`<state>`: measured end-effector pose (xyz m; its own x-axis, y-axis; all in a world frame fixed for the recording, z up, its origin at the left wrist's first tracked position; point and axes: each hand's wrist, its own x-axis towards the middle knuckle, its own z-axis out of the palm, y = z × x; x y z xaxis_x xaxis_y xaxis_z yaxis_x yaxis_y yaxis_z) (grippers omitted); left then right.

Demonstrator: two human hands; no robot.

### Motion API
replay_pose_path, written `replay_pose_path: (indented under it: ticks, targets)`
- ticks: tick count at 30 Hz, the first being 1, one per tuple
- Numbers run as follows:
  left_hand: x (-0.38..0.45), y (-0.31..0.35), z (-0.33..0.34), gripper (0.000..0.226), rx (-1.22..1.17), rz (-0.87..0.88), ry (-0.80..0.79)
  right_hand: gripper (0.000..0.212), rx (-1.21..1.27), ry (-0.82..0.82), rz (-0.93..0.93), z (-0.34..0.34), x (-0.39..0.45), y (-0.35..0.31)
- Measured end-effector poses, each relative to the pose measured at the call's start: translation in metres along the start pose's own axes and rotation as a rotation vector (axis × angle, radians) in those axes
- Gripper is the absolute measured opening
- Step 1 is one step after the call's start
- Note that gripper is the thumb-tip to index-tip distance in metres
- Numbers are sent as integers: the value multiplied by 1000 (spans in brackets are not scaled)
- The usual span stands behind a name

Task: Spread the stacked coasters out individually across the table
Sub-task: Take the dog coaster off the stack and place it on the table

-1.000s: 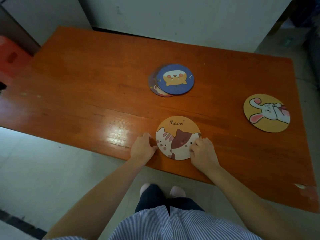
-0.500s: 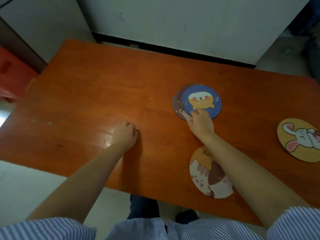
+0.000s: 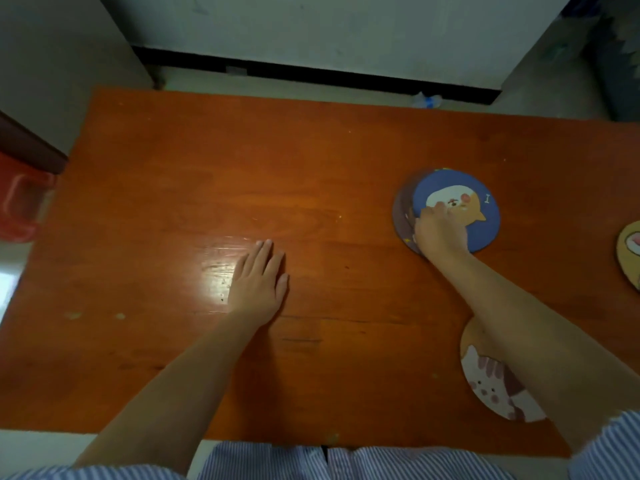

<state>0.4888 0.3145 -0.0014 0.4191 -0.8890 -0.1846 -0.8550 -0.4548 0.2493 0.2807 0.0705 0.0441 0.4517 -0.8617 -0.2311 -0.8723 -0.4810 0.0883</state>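
Red plastic container [image 3: 20,199]: cut off by the left frame edge, beside the table; moulded rim visible, contents not discernible.

Table [image 3: 207,168]: rectangular top, orange-brown wood with visible grain, glossy finish, a bright glare patch near the left hand, small pale specks near the near-left edge.

Left hand [image 3: 258,282]: fully open, palm down, flat on the bare table surface, fingers extended and close together. It holds nothing and lies well apart from all coasters.

Stack of coasters [image 3: 446,211]: located on the right part of the table. The top unit is the blue coaster [image 3: 481,233], a thin round disc printed with an orange and white cartoon animal face. A darker coaster [image 3: 403,216] protrudes from beneath it on the left side; its print is largely covered. The number of discs in the stack cannot be determined.

Right hand [image 3: 440,230]: fingers curled, fingertips pressed on the blue coaster near its left edge. Whether the edge is pinched or only pressed cannot be determined.

Cat coaster [image 3: 491,386]: round, tan rim, white and brown cat print, flat near the front table edge, partly hidden under the right forearm.

Yellow coaster [image 3: 630,254]: round, cut off by the right frame edge, print mostly out of view.
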Motion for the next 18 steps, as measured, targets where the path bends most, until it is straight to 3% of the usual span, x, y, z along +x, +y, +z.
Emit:
replay_pose_path:
  ticks: [4,7,12,14,18]
  targets:
    - [1,0,3,50,10,4,36,23,-81,-51,-1,-5,5,-6]
    - [0,1,2,54,1,-4,50,17,1,-48,54,-8,6,-10]
    - [0,1,1,48,-17,-16,37,22,458,149,247,-31,-9,-2]
    - [-2,3,-1,45,-80,-51,31,25,525,297,134,-43,-29,-7]
    - [-23,8,-18,33,-427,-188,116,17,605,547,-375,-44,-97,-40]
